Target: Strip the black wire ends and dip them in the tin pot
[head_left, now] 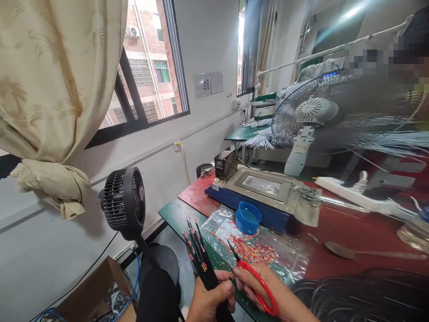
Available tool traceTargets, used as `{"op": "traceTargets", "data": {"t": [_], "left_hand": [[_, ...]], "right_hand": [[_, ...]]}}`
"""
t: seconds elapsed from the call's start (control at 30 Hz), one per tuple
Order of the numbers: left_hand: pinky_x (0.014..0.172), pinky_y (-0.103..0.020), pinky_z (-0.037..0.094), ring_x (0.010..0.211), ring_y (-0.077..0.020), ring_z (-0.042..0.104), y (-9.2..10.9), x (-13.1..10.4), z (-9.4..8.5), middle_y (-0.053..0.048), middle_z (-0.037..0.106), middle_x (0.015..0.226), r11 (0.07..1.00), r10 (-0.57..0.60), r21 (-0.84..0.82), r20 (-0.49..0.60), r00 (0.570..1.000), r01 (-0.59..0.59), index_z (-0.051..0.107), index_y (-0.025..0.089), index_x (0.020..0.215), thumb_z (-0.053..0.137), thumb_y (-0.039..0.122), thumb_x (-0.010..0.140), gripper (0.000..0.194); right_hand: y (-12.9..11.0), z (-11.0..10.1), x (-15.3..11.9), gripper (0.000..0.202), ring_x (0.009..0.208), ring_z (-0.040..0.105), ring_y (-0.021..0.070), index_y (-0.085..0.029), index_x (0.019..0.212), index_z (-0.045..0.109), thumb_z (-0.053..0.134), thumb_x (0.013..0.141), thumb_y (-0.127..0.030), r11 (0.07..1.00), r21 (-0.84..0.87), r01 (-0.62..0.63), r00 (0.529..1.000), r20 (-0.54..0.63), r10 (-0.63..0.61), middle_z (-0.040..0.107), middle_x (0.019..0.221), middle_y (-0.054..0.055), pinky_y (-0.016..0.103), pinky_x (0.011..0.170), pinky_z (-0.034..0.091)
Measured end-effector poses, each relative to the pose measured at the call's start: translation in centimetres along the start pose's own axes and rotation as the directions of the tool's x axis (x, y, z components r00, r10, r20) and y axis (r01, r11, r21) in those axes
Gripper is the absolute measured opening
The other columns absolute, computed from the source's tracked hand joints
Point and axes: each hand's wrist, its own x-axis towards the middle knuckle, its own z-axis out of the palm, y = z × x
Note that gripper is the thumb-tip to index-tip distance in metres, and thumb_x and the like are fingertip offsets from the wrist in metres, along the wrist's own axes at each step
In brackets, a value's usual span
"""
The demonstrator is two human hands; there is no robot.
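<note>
My left hand (pixel 209 297) is wrapped round a bundle of black cables (pixel 208 273). Their upper ends are stripped and show red, white and coppery wire tips. Close beside it, my right hand (pixel 256 286) holds red-handled scissors (pixel 264 290), the pointed dark blades aimed up and left. The right thumb and fingertips meet near a cable end by the left hand; the exact contact is too small to make out. Under the hands, many red and yellow insulation scraps (pixel 256 250) lie on a clear plastic sheet (pixel 291 261). A blue round container (pixel 248 218) stands just behind the scraps.
A blue solder-pot-like machine (pixel 248 203) with a small fan (pixel 226 164) sits on the red tabletop (pixel 330 230). A spoon (pixel 345 251) and coiled black cables (pixel 365 295) lie at right. A black fan (pixel 124 203) and a cardboard box (pixel 97 286) stand left. Another person is at upper right.
</note>
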Motion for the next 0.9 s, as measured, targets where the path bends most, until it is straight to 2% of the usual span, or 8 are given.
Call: {"op": "traceTargets", "data": {"t": [0.1,0.23,0.33,0.47,0.57,0.67,0.8,0.9], "left_hand": [[0.043,-0.023,0.029,0.037,-0.0067,0.045,0.0,-0.4,0.3,0.000,0.054,0.041,1.000,-0.011,-0.005,-0.042,0.999,0.011,0.065,0.010,0.067,0.081,0.046,0.044,0.045],[0.043,-0.022,0.030,0.036,-0.0060,0.043,-0.1,-0.6,0.6,0.001,0.053,0.040,1.000,-0.004,-0.025,-0.099,0.995,0.002,0.065,0.009,0.065,0.081,0.047,0.043,0.046],[0.043,-0.022,0.029,0.036,-0.0058,0.043,-0.2,-0.7,0.6,0.001,0.052,0.040,0.999,0.000,-0.037,-0.113,0.994,-0.004,0.065,0.010,0.064,0.081,0.046,0.044,0.044],[0.042,-0.021,0.028,0.036,-0.0055,0.044,-0.1,-0.8,0.7,0.002,0.052,0.041,0.998,-0.027,-0.052,-0.073,0.997,0.023,0.064,0.011,0.061,0.079,0.045,0.048,0.039],[0.041,-0.021,0.029,0.037,-0.0059,0.046,-0.1,-0.8,0.7,0.000,0.056,0.047,0.996,-0.044,-0.074,-0.052,0.998,0.040,0.065,0.010,0.065,0.079,0.043,0.049,0.039],[0.041,-0.021,0.027,0.036,-0.0056,0.044,-0.1,-0.7,0.6,0.000,0.053,0.046,0.996,-0.044,-0.079,-0.021,0.999,0.042,0.063,0.010,0.060,0.077,0.043,0.053,0.036],[0.042,-0.022,0.025,0.037,-0.0050,0.042,-0.1,-0.8,0.4,0.000,0.050,0.043,0.998,0.010,-0.069,0.033,0.999,-0.008,0.059,0.011,0.054,0.070,0.042,0.062,0.035],[0.042,-0.021,0.025,0.036,-0.0052,0.043,-0.4,-0.8,0.4,0.001,0.051,0.043,0.997,-0.005,-0.079,0.057,0.998,0.010,0.062,0.011,0.059,0.073,0.043,0.059,0.033]], "right_hand": [[-0.7,0.2,-0.5,0.061,0.032,0.034,0.0045,-0.017,0.054,0.050,0.048,0.067,-0.077,1.000,0.024,-0.013,1.000,0.013,0.013,0.041,0.038,-0.006,0.019,0.036,0.022],[-0.5,0.2,-0.4,0.062,0.032,0.033,0.0039,-0.018,0.048,0.045,0.051,0.064,-0.078,0.998,-0.056,-0.011,0.999,0.035,0.013,0.039,0.038,-0.006,0.018,0.035,0.021],[-0.4,0.2,-0.4,0.061,0.032,0.033,0.0042,-0.017,0.052,0.050,0.052,0.065,-0.076,1.000,-0.023,-0.012,0.999,0.042,0.013,0.040,0.038,-0.006,0.019,0.035,0.022],[-0.8,0.3,-0.6,0.060,0.033,0.033,0.0040,-0.014,0.057,0.056,0.052,0.069,-0.073,0.992,0.115,-0.042,0.999,0.030,0.039,0.042,0.038,-0.005,0.019,0.036,0.023],[-1.1,0.2,-0.8,0.059,0.033,0.032,0.0036,-0.013,0.056,0.058,0.054,0.069,-0.071,0.992,0.122,-0.042,0.997,0.067,0.034,0.043,0.039,-0.005,0.019,0.036,0.021],[-1.3,0.2,-1.0,0.058,0.034,0.031,0.0034,-0.012,0.059,0.060,0.055,0.070,-0.069,0.991,0.124,-0.044,0.994,0.103,0.031,0.043,0.040,-0.005,0.019,0.037,0.019],[-1.3,0.4,-1.2,0.056,0.036,0.031,0.0038,-0.013,0.063,0.060,0.056,0.069,-0.069,0.983,0.163,-0.085,0.982,0.182,0.055,0.049,0.043,-0.003,0.019,0.038,0.018],[-1.3,0.5,-1.3,0.059,0.036,0.033,0.0041,-0.012,0.059,0.060,0.055,0.069,-0.070,0.977,0.185,-0.107,0.986,0.146,0.081,0.046,0.041,-0.004,0.019,0.039,0.020]]}}
